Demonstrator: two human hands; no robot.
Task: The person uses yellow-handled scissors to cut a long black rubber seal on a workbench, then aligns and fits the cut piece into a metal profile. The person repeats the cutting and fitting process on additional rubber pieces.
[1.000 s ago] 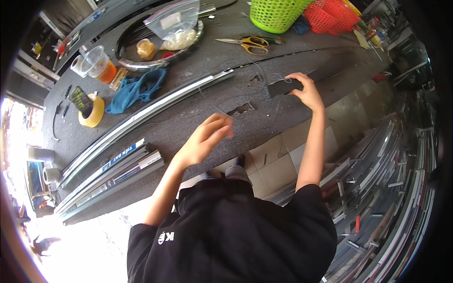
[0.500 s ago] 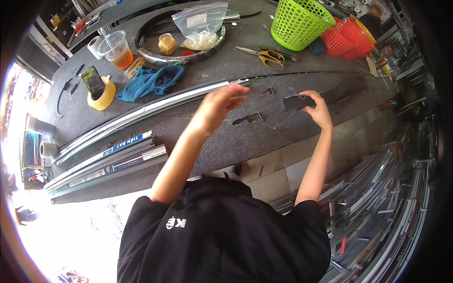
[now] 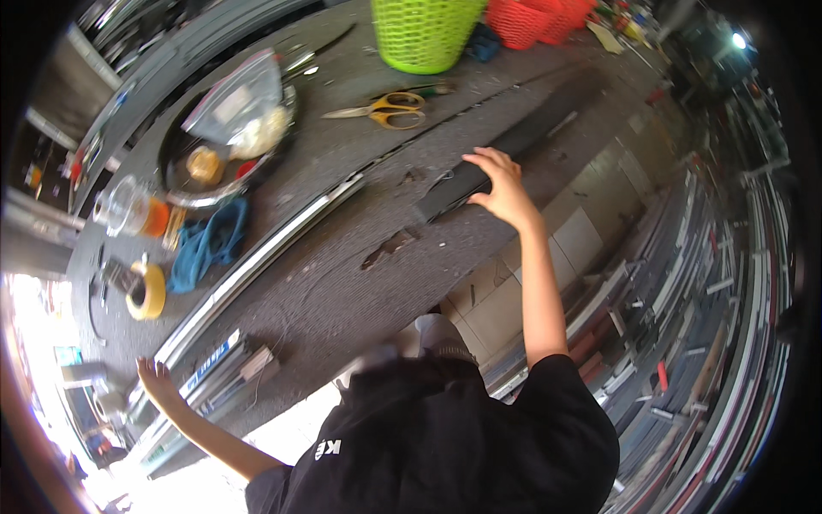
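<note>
My right hand (image 3: 507,190) is over a long, dark grey flat strip (image 3: 449,188). Its thumb lies along one edge and its fingers curve over the opposite edge, spanning the width. Far to the left, my left hand (image 3: 159,384) reaches the near left end of a long white-and-dark profile (image 3: 257,261); its fingers look stretched and apart, slightly blurred, and contact with the profile is unclear. Shorter profiles with a blue-and-white label (image 3: 214,358) lie just right of that hand. A ragged hole (image 3: 390,247) in the grey table covering shows near the strip's end.
Yellow-handled scissors (image 3: 390,111) lie beyond the profile, near a green basket (image 3: 419,38) and red baskets (image 3: 522,21). At left are a blue cloth (image 3: 208,244), a tape roll (image 3: 147,293), a drink cup (image 3: 133,208) and a black ring (image 3: 175,141). Racked profiles (image 3: 685,360) stand at right.
My left hand has swung from mid-table down to the far left, by the profile's end. The whole view has turned and shifted. My right hand stays at the dark strip, now farther from its end.
</note>
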